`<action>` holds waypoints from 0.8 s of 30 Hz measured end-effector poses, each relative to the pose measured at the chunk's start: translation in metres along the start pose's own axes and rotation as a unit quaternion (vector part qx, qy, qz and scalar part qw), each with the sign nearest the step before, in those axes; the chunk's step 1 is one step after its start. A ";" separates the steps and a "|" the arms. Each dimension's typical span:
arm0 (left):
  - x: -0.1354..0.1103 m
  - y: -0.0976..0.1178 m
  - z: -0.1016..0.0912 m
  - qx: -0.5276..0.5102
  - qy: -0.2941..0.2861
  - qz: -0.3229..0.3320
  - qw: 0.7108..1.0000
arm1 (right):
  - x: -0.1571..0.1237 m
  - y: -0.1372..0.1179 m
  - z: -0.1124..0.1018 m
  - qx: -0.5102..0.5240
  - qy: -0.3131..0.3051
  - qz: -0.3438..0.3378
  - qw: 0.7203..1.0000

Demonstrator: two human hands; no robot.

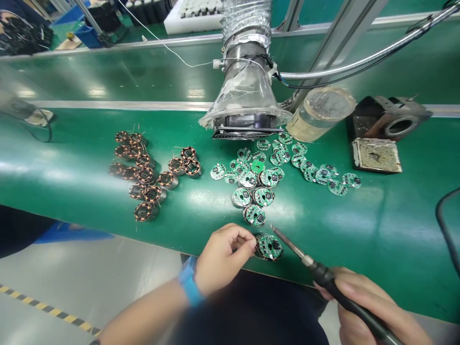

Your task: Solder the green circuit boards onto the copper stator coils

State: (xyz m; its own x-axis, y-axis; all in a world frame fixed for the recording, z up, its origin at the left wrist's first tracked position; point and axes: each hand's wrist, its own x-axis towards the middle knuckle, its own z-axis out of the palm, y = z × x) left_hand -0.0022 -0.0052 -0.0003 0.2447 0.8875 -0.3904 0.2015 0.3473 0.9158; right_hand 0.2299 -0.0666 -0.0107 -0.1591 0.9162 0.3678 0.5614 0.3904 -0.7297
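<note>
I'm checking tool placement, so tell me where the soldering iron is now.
In the head view, the soldering iron is at the lower right, held in the right hand, its tip close to the board-topped coil by the left hand.

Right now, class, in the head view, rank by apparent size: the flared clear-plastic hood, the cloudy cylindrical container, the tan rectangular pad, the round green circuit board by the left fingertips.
Largest first:
1. Clear-plastic hood
2. Cloudy container
3. Tan pad
4. Green circuit board
</note>
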 end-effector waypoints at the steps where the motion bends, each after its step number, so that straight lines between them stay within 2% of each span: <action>1: 0.000 0.000 0.000 -0.001 0.001 -0.002 1.000 | 0.008 -0.001 0.006 0.004 -0.022 -0.028 0.999; 3: -0.001 0.001 0.001 -0.008 0.012 -0.014 1.000 | 0.024 -0.004 0.020 0.005 -0.046 -0.079 0.996; 5: -0.005 0.002 0.001 -0.020 0.034 -0.037 0.999 | 0.034 -0.006 0.034 -0.016 -0.043 -0.097 0.994; 7: -0.011 0.002 0.000 -0.034 0.036 -0.067 0.997 | 0.037 -0.007 0.045 -0.036 -0.029 -0.092 0.995; 11: -0.020 -0.001 -0.001 -0.096 -0.032 -0.119 0.988 | 0.033 -0.008 0.054 -0.017 -0.004 -0.068 0.998; 14: -0.019 -0.001 0.004 -0.140 -0.016 -0.116 0.983 | 0.033 -0.009 0.056 -0.001 0.005 -0.052 0.999; 17: -0.016 0.002 0.012 -0.072 0.047 -0.031 0.996 | 0.036 -0.008 0.059 0.004 0.013 -0.047 0.999; 19: -0.015 0.003 0.015 0.041 0.106 0.093 0.989 | 0.039 -0.008 0.061 0.001 0.016 -0.043 0.999; 22: -0.016 0.000 0.014 0.210 0.157 0.286 0.922 | 0.042 -0.008 0.062 -0.002 0.016 -0.042 0.999; 24: -0.017 -0.003 0.012 0.297 0.155 0.345 0.877 | 0.043 -0.008 0.062 0.004 0.012 -0.046 0.999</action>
State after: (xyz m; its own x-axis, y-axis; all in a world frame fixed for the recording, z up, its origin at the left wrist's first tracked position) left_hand 0.0041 -0.0251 0.0022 0.2512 0.8960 0.3663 0.5877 -0.4419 0.6778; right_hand 0.1680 -0.0244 -0.0245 -0.1910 0.8736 0.4475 0.5379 0.4745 -0.6968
